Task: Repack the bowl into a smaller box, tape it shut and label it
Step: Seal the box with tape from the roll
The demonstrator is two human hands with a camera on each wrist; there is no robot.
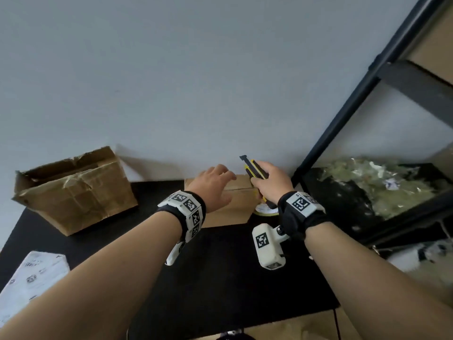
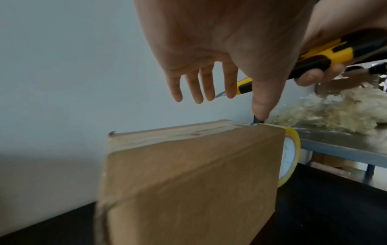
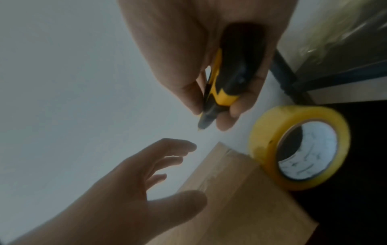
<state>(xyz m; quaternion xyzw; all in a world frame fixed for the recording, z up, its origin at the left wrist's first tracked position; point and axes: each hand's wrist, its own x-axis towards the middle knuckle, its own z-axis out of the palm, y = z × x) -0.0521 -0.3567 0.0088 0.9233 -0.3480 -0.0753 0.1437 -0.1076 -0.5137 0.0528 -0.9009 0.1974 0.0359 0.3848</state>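
A small closed cardboard box [image 1: 235, 204] [image 2: 188, 182] [image 3: 240, 199] stands on the black table by the wall. My left hand [image 1: 213, 182] [image 2: 209, 82] [image 3: 146, 182] hovers over its top with fingers spread and straight, holding nothing. My right hand [image 1: 269, 182] [image 3: 209, 82] grips a yellow and black utility knife [image 1: 253, 169] [image 2: 314, 58] [image 3: 226, 86], raised just above the box's right end, blade tip toward the wall. A yellow tape roll [image 1: 266, 211] [image 2: 291, 154] [image 3: 299, 147] leans against the box's right side. The bowl is out of sight.
A larger, worn cardboard box [image 1: 73, 190] with open flaps sits at the left of the table [image 1: 220, 278]. A printed white sheet [image 1: 31, 278] lies at the front left. A black metal shelf [image 1: 355, 119] holding crumpled plastic wrap [image 1: 380, 182] stands at the right.
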